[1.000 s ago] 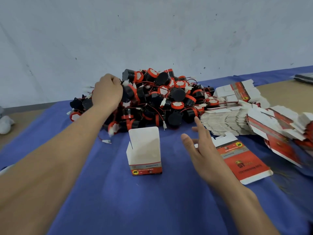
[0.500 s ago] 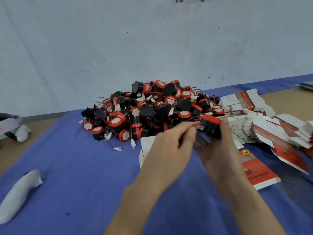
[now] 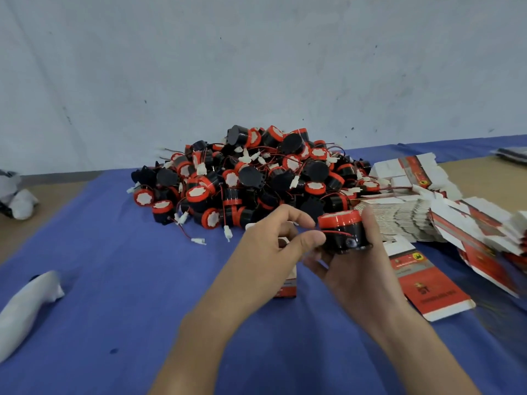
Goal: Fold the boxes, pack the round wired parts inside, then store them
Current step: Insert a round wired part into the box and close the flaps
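In front of the parts pile (image 3: 248, 178) on the worktop (image 3: 114, 280), the left hand (image 3: 265, 252) is pinching the red wire of the round wired part (image 3: 342, 235), fingers curled. The right hand (image 3: 359, 283) is gripping the part body, fingers closed round it, just right of the folded box (image 3: 288, 290).

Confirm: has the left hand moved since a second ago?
Yes: left hand came off the pile, nearer and rightward, to the part in the right hand.
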`<action>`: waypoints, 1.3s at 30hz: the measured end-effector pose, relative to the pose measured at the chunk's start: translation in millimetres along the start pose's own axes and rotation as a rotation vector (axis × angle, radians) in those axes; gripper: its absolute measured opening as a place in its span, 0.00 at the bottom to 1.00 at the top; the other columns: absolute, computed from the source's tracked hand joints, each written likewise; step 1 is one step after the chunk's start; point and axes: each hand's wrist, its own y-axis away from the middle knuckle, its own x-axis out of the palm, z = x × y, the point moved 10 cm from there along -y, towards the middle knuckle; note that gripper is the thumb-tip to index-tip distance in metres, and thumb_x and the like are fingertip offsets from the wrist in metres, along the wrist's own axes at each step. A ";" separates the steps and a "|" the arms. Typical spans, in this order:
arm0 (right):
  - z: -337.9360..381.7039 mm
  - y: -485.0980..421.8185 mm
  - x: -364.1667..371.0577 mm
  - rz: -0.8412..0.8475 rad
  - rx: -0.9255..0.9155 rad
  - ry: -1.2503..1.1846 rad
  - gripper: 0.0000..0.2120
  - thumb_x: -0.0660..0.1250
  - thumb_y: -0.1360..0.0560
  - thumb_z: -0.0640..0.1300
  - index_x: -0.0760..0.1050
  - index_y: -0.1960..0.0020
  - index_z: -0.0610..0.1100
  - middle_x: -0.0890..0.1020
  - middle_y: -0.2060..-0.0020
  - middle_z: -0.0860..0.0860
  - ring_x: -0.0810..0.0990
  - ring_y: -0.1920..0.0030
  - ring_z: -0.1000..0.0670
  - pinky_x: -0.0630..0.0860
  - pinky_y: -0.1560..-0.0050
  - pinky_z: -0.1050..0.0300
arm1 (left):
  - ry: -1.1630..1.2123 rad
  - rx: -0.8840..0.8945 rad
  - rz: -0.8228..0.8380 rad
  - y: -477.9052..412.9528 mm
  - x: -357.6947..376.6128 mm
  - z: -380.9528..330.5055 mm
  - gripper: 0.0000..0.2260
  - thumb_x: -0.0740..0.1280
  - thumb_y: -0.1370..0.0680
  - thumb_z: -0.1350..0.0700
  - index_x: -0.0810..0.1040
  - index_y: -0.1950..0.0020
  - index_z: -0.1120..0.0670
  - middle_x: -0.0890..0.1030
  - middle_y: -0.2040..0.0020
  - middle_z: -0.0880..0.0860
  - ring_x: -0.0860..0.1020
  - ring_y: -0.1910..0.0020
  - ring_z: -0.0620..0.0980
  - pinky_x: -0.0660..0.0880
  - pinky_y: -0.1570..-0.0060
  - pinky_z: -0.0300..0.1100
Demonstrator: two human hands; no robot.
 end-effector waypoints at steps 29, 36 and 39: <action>22.4 6.4 14.3 -0.071 -0.407 0.538 0.22 0.75 0.35 0.55 0.74 0.44 0.54 0.84 0.47 0.60 0.83 0.43 0.57 0.78 0.48 0.67 | -0.315 0.049 -0.227 19.7 -39.1 9.2 0.09 0.67 0.22 0.41 0.73 0.43 0.36 0.74 0.47 0.33 0.75 0.54 0.37 0.70 0.56 0.27; 6.2 6.1 27.0 0.049 -0.368 0.728 0.27 0.74 0.36 0.59 0.71 0.41 0.54 0.81 0.50 0.68 0.83 0.48 0.60 0.78 0.51 0.67 | -0.291 -0.009 -0.404 20.1 -66.9 18.5 0.14 0.68 0.20 0.54 0.76 0.55 0.32 0.79 0.51 0.28 0.77 0.52 0.30 0.72 0.57 0.25; 6.2 4.2 17.7 -0.007 -0.367 0.757 0.23 0.67 0.31 0.64 0.71 0.38 0.59 0.79 0.48 0.72 0.79 0.46 0.66 0.74 0.51 0.73 | -0.306 -0.055 -0.446 21.5 -72.7 24.7 0.16 0.67 0.19 0.55 0.76 0.56 0.32 0.81 0.54 0.34 0.78 0.51 0.34 0.76 0.55 0.34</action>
